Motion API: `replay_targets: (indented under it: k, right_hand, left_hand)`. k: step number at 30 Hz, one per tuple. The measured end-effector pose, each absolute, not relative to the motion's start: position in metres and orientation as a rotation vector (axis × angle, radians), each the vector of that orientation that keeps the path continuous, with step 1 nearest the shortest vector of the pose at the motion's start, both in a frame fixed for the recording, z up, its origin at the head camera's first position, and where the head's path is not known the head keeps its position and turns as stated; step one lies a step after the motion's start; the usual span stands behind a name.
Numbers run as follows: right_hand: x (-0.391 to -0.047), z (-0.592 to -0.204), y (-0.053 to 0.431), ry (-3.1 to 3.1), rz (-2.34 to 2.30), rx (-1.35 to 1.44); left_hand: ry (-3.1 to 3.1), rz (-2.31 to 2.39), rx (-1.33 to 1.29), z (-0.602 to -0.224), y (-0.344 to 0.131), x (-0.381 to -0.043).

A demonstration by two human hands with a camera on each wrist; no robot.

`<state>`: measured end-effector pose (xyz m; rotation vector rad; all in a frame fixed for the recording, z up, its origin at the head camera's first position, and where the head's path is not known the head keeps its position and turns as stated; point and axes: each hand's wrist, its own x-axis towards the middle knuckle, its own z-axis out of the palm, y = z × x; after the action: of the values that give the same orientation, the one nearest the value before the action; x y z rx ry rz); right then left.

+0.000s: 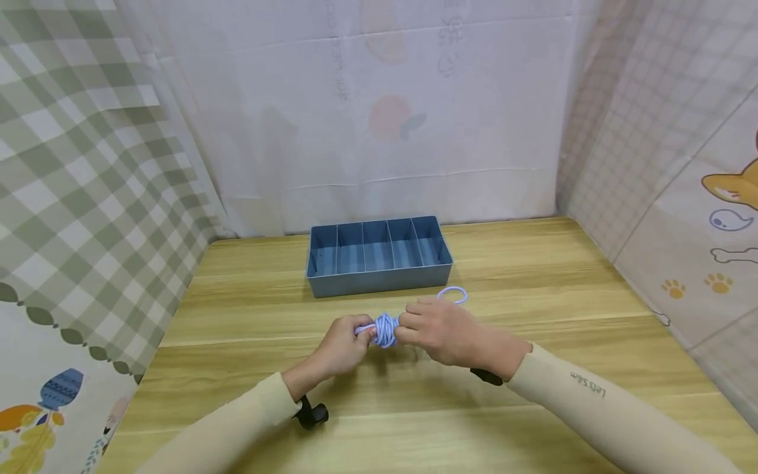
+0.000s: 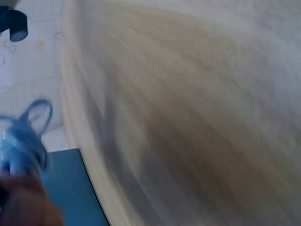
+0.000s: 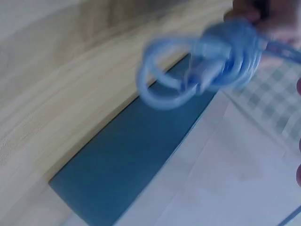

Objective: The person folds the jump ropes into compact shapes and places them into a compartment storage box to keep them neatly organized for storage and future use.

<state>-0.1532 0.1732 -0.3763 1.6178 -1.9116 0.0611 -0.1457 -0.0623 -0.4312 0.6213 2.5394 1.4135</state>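
Observation:
A light blue-violet cord (image 1: 386, 330) is wound into a tight bundle above the table, in the middle of the head view. My left hand (image 1: 345, 343) pinches its left end between thumb and fingers. On the other side, my right hand (image 1: 441, 330) has its fingers curled at the bundle's right end, gripping the cord; the exact contact is hidden. A loose loop of cord (image 1: 453, 295) shows beyond the right knuckles. In the right wrist view the wound cord (image 3: 233, 56) is blurred, with loops sticking out at one end. The left wrist view shows the bundle above the left hand (image 2: 28, 205).
Behind the hands stands a blue-grey tray (image 1: 379, 282) with several narrow compartments. The wooden table (image 1: 249, 303) meets hanging cloths at the back and sides, a checked cloth (image 1: 89, 131) at left. A black wrist camera (image 1: 312, 413) hangs under the left wrist.

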Motion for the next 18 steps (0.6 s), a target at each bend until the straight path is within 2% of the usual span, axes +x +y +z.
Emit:
replay_targets:
  k: [7, 18]
  right_hand:
    - [-0.168, -0.378, 0.182, -2.044, 0.407, 1.636]
    - [-0.181, -0.388, 0.193, -2.204, 0.729, 1.632]
  left_hand:
    - [2.252, 1.335, 0.992, -0.431, -0.069, -0.142]
    - [2.034, 1.541, 1.076, -0.437, -0.071, -0.143]
